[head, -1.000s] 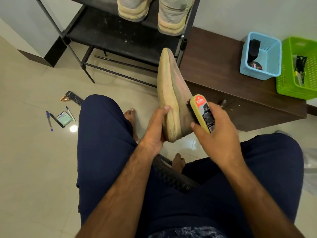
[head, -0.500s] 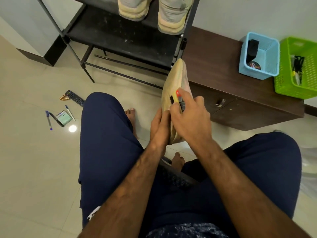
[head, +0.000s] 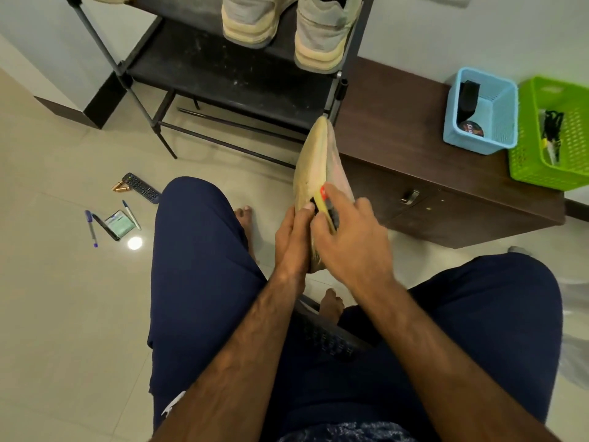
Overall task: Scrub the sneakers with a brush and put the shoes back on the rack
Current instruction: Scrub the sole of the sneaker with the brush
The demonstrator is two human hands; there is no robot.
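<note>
The black shoe rack (head: 223, 74) is standing at the far side, carrying grey sneakers (head: 318, 43). Near its right post, a tan sneaker (head: 310, 167) is pointing toe-up above the knees. The left hand (head: 291, 240) is gripping its lower end from the left. The right hand (head: 353, 240) is clutching a yellow brush (head: 325, 205) against its side.
</note>
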